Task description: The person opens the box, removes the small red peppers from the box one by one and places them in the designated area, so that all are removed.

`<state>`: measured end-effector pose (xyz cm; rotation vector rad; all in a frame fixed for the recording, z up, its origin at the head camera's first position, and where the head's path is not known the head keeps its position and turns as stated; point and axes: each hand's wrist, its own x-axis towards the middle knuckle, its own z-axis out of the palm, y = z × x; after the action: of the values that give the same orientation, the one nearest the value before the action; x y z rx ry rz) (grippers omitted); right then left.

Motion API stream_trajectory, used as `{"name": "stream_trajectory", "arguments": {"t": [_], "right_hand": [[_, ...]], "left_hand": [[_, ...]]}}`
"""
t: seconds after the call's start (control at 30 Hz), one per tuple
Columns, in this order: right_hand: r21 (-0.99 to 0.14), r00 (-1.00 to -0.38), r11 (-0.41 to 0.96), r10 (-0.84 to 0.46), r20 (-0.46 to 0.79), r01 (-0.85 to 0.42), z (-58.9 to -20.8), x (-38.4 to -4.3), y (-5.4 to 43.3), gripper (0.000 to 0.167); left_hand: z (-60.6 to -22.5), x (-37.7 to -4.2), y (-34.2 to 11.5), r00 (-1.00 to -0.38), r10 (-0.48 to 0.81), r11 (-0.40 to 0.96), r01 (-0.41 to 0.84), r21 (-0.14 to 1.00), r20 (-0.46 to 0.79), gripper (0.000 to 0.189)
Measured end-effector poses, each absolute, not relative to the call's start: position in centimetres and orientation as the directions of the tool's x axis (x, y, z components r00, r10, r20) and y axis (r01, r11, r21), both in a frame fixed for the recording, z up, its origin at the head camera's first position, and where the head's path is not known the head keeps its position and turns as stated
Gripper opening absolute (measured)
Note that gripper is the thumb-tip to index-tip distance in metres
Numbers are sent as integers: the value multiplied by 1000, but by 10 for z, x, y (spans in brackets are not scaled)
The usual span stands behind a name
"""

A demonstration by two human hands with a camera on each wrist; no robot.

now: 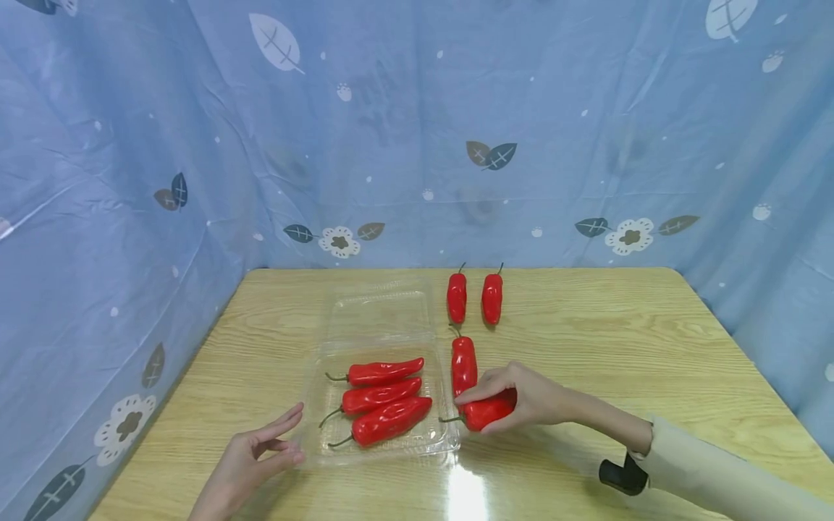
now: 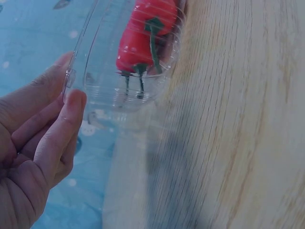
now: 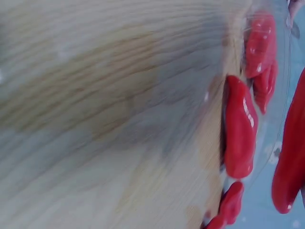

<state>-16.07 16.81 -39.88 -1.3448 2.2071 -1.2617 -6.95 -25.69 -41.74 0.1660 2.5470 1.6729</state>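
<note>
Holding one red pepper point(image 1: 485, 414) between curled fingers, the right hand point(image 1: 531, 396) is at the clear container's point(image 1: 378, 456) 3 o'clock side. The left hand's point(image 1: 250, 459) fingers stand parted, tips at the rim, 8 o'clock. Contents: three peppers point(image 1: 381, 396), stems towards 8 o'clock. The lid point(image 1: 381, 315) lies open at 12. On the worktop point(image 1: 586, 311): one pepper point(image 1: 464, 362) at 2 o'clock, two further peppers point(image 1: 492, 299) at 1.
</note>
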Motion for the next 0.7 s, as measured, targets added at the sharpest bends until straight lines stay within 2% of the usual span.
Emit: {"name": "stream_trajectory", "arguments": {"t": [0.13,0.3,0.4,0.57,0.7], "right_hand": [[-804,-609,232,-769,193,-547,-400,-155,185,43],[-811,-764,356,-624,165,-465,-401,-147,197,45],[-799,-836,432,-527,152,-418,-403,-143,200,47],[-797,-916,494,-362,174,-347,-411,-138,200,46],[-808,-953,506,-182,241,-301,-421,-136,194,42]], "left_hand": [[-416,-69,-256,-990,135,383,26,923,-28,52],[-415,-70,-256,-994,103,390,-2,921,-46,53],[-415,-70,-255,-996,83,396,-8,918,-44,53],[-417,-70,-255,-995,81,382,-18,924,-52,53],[-418,-70,-255,-995,85,377,-24,926,-61,53]]}}
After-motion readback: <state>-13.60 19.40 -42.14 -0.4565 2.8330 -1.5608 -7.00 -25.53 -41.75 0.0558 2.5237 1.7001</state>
